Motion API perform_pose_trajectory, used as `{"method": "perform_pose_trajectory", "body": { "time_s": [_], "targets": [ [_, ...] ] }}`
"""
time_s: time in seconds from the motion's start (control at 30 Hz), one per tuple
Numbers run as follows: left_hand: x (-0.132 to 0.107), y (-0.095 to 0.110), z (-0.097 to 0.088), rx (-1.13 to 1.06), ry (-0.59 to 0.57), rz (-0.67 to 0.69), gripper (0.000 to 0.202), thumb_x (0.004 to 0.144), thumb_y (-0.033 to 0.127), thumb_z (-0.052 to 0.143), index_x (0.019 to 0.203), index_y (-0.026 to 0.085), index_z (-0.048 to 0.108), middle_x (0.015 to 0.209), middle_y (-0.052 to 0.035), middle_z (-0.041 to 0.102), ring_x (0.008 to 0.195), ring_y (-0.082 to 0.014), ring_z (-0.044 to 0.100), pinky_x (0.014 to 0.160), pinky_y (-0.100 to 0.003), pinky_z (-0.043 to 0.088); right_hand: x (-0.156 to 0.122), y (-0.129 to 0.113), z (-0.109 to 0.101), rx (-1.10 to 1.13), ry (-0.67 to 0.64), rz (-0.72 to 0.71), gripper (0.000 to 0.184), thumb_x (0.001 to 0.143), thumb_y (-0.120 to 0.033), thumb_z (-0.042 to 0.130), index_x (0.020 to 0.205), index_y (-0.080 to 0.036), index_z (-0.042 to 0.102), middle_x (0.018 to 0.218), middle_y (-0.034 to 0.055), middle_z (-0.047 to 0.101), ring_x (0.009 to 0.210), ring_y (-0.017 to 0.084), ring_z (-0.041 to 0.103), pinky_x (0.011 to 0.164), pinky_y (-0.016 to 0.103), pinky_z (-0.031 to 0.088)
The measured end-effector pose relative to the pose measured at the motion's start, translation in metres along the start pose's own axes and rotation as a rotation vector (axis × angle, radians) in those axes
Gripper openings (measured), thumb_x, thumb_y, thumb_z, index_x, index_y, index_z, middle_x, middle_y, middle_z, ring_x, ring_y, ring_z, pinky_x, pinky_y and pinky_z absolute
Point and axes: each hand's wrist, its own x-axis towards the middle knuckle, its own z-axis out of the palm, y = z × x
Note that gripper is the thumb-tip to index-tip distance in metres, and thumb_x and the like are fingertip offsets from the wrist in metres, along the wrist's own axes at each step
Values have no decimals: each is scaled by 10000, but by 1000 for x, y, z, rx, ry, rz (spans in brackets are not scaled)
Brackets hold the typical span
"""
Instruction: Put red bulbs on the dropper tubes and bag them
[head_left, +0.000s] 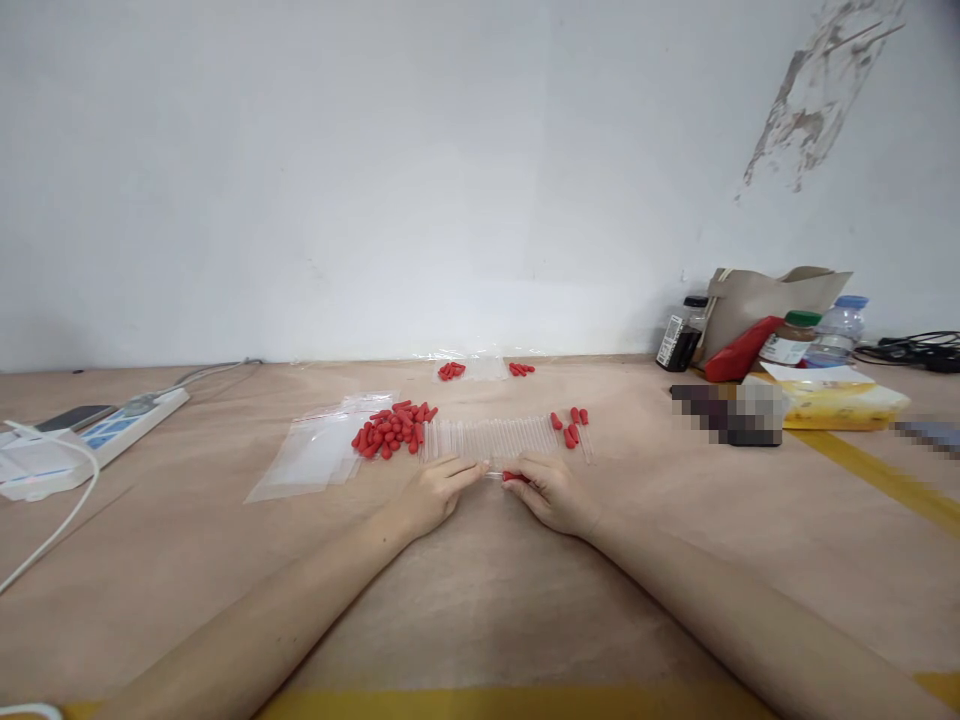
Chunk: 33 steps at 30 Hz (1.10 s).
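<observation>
My left hand [435,492] and my right hand [546,491] meet at the middle of the table, both closed in a pinch. Between them lies a thin clear tube [491,467]; the left fingers hold its left end. The right fingers pinch a small red cap [513,476] at the tube's right end. Just behind the hands lies a row of clear tubes [491,437]. A pile of red caps [394,429] sits to the left of the row. A few tubes with red caps [571,426] lie at its right end.
Clear plastic bags [311,455] lie left of the pile. More red caps [451,370] rest on plastic near the wall. A power strip [105,432] with white cables is at far left. Bottles, a beige bag [765,305] and a yellow packet [840,400] stand at right.
</observation>
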Motion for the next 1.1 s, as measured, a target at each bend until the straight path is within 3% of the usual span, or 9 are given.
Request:
{"method": "perform_pose_trajectory", "body": {
  "time_s": [0.23, 0.8, 0.93, 1.0, 1.1],
  "targets": [
    [-1, 2, -2, 52, -59, 25, 371, 829, 28, 347, 1132, 144, 528, 945, -86, 631, 783, -164, 567, 677, -289, 493, -4, 2, 2, -132, -55, -42, 200, 856, -258, 423, 940, -188, 590, 747, 53, 597, 665, 147, 526, 601, 262, 413],
    [2, 8, 9, 45, 18, 7, 339, 840, 65, 368, 1119, 166, 532, 906, -77, 640, 816, -165, 594, 720, -300, 505, 6, -1, -3, -160, -160, -82, 227, 846, -199, 410, 989, -184, 586, 761, 71, 585, 702, 168, 544, 626, 282, 436],
    [7, 12, 7, -14, 34, -79, 272, 855, 105, 398, 1081, 158, 541, 892, -75, 638, 805, -164, 597, 715, -297, 507, 10, 3, -6, 2, -126, 22, 202, 830, -199, 446, 962, -200, 599, 816, 66, 610, 749, 165, 569, 676, 298, 450],
    [10, 15, 6, -85, 91, -183, 235, 863, 147, 426, 1073, 158, 530, 902, -72, 639, 814, -160, 604, 719, -289, 506, 13, 4, -7, 182, -42, 147, 184, 809, -234, 498, 971, -204, 581, 830, 55, 625, 771, 162, 588, 706, 310, 460],
    [15, 19, 6, -229, 186, -356, 203, 862, 210, 462, 1059, 171, 496, 857, -43, 647, 764, -139, 624, 679, -259, 512, 18, 4, -6, 555, 110, 367, 337, 713, -318, 625, 1007, -205, 504, 810, 31, 636, 758, 156, 612, 723, 323, 478]
  ]
}}
